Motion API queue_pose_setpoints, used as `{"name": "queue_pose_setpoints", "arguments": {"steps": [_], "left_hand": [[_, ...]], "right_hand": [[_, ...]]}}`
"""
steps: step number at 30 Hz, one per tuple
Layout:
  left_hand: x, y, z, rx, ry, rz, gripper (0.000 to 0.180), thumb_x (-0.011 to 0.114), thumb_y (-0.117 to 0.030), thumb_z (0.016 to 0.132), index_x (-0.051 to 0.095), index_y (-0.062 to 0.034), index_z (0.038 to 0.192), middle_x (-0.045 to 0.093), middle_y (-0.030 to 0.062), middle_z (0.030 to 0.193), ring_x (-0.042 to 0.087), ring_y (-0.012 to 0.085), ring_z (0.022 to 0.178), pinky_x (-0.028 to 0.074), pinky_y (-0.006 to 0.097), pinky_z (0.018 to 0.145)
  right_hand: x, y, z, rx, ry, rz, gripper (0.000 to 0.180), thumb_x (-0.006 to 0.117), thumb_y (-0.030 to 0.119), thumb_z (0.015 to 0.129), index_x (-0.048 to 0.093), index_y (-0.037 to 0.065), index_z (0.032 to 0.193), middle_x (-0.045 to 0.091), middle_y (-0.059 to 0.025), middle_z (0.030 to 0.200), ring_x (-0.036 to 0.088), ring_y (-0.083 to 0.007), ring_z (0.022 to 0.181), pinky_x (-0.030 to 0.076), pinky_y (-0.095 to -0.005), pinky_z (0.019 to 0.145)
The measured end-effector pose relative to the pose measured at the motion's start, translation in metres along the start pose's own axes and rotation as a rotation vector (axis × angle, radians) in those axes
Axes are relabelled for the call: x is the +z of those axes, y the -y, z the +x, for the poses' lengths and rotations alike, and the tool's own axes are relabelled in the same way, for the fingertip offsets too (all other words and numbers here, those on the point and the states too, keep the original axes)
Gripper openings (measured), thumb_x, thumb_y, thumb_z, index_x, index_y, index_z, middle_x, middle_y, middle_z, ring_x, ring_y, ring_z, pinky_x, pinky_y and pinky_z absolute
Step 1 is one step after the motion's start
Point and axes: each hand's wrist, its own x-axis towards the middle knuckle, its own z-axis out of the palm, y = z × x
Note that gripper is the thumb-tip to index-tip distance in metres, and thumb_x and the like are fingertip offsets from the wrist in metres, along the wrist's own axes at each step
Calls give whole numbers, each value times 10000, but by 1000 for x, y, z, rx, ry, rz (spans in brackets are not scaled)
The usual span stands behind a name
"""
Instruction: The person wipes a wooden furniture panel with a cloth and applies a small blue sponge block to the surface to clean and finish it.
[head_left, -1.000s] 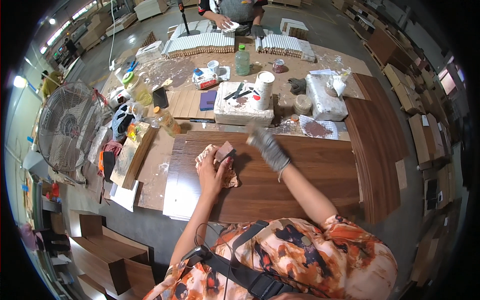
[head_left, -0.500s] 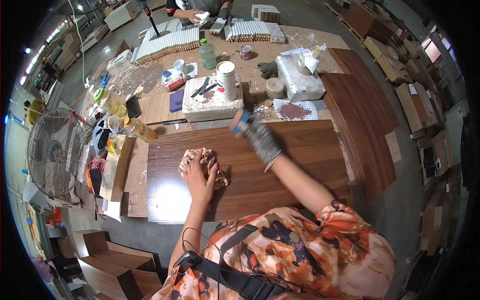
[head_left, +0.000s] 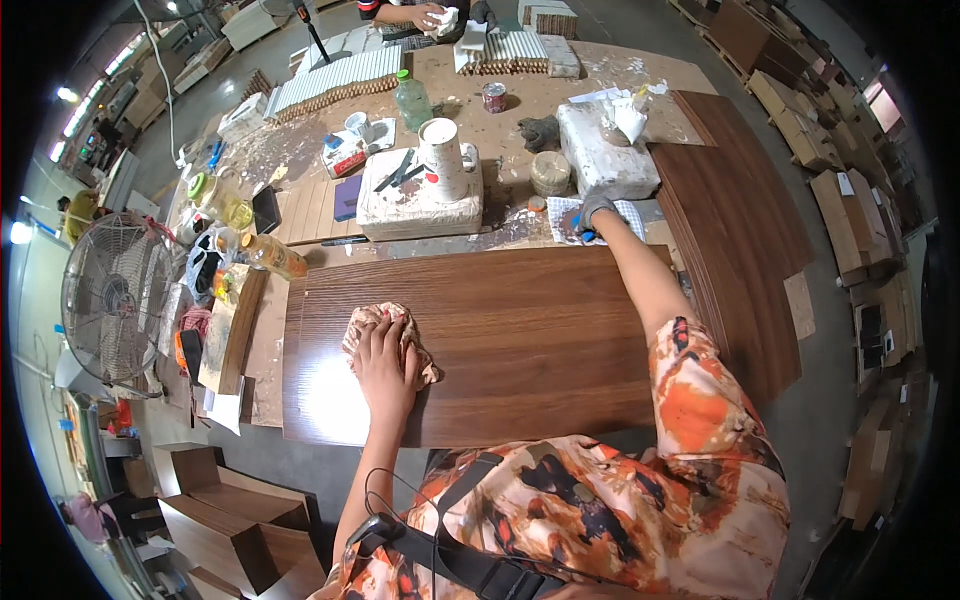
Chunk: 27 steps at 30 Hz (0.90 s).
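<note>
A dark brown wood-grain board [head_left: 520, 340] lies flat before me. My bare left hand [head_left: 384, 362] presses on a crumpled, patterned cloth rag [head_left: 368, 322] at the board's left part, its fingers curved over the cloth. Beyond the board's far edge, my gloved right hand [head_left: 597, 207] reaches down to a checked cloth [head_left: 634, 220] with brown powder or paste on it. Closed in that hand is a small blue tool [head_left: 588, 235], mostly hidden by the glove, so its exact kind does not show. The brown material is largely covered by the hand.
A white-wrapped block [head_left: 420, 215] bears a mug [head_left: 440, 160] and dark strips. Another block [head_left: 605, 150] stands beyond my right hand, near a round tub [head_left: 550, 174]. Bottles [head_left: 275, 257] and a fan [head_left: 118, 300] stand left. More boards [head_left: 730, 250] lie right. Across the table, a person handles white strips.
My right hand has moved from above the board, forward and right, to the checked cloth, carrying the blue tool. My left hand and the rag have shifted slightly left.
</note>
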Motion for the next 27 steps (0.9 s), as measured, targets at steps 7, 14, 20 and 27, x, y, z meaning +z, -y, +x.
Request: {"name": "queue_pose_setpoints", "arguments": {"steps": [7, 14, 20, 27], "left_hand": [[-1, 4, -7, -63, -1, 20, 450, 630, -267, 960, 616, -111, 1382, 576, 86, 1447, 460, 335, 1395, 308, 505, 1177], [2, 5, -7, -30, -33, 24, 446, 634, -272, 957, 634, -179, 1393, 578, 63, 1456, 482, 321, 1361, 326, 495, 1158], [0, 7, -7, -40, -47, 19, 451, 637, -270, 954, 634, -184, 1396, 582, 56, 1446, 490, 317, 1349, 329, 493, 1156], [0, -1, -4, -13, -45, -20, 445, 646, -264, 949, 644, -177, 1385, 593, 64, 1424, 501, 320, 1334, 344, 493, 1137]], "right_hand": [[-62, 19, -14, -70, 243, 183, 606, 908, 468, 686, 791, 19, 1075, 774, -188, 1092, 747, -313, 988, 591, -420, 902], [-71, 19, -19, -56, 293, 149, 565, 931, 380, 691, 784, 5, 1086, 777, -185, 1092, 751, -297, 992, 602, -423, 897], [-71, 27, -19, -21, 247, 190, 555, 939, 397, 664, 795, 14, 1039, 781, -178, 1020, 762, -295, 871, 623, -397, 793], [-81, 3, -4, -8, 351, 293, 530, 928, 456, 679, 806, 19, 955, 780, -158, 878, 763, -289, 786, 623, -387, 727]]}}
